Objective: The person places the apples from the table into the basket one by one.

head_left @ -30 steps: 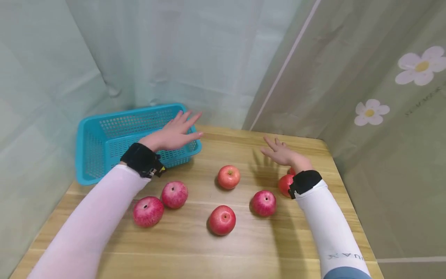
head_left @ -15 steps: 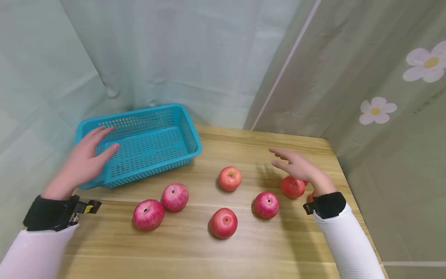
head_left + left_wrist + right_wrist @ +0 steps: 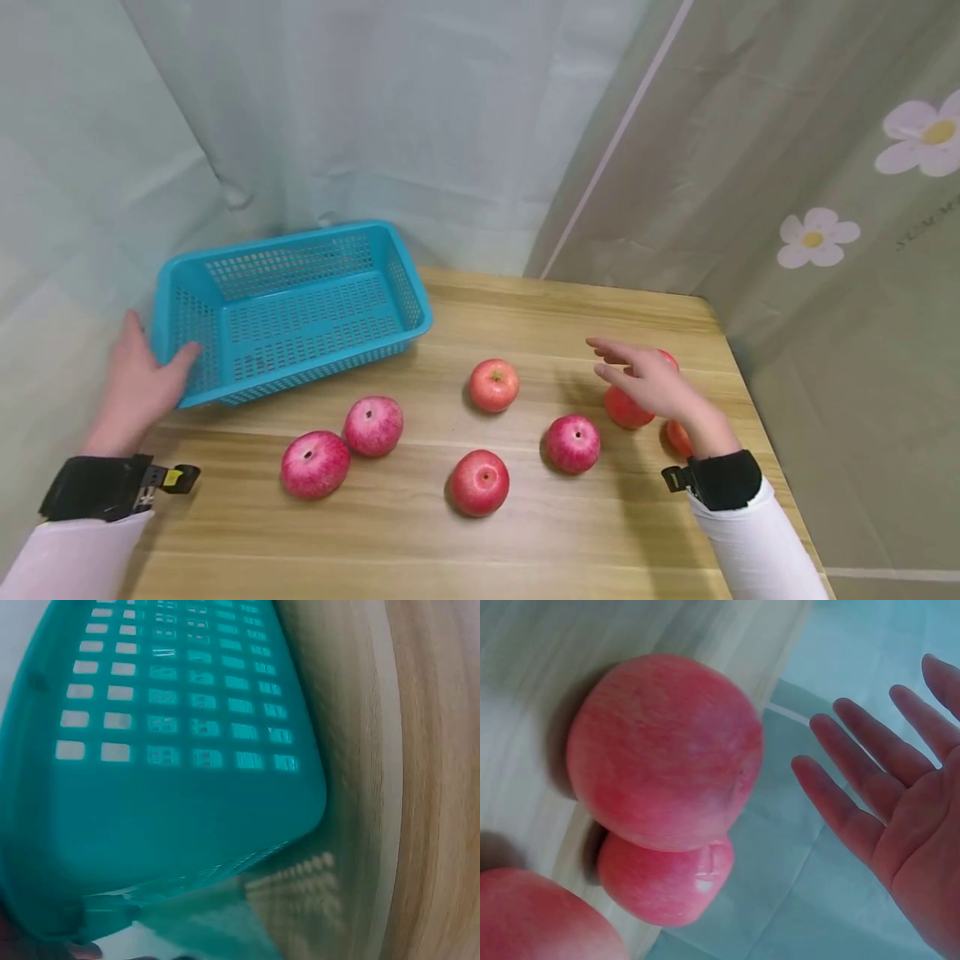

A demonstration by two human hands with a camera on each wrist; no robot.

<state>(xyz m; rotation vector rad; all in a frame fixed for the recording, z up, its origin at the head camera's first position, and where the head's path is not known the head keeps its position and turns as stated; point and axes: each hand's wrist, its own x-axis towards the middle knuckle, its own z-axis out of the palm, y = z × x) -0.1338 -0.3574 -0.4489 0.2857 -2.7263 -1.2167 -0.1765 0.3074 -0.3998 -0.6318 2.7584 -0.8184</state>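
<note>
A blue plastic basket with slotted walls stands at the back left of the table. My left hand grips its left end, thumb over the rim and fingers along the outside. In the left wrist view, the basket's wall fills most of the picture, and only a bit of the fingers shows at the lower left. My right hand hovers with relaxed fingers over a group of red apples, partly covering one apple. The right wrist view shows its palm holding nothing, beside a large apple.
Across the wooden table lie more apples: a light red apple, a dark pink apple, a red apple, and at the left two pink apples, one nearer and one farther. A curtain hangs behind.
My left hand has gone from above the basket's right end to its left end and taken hold; the basket has shifted slightly left. My right hand has moved right and nearer me.
</note>
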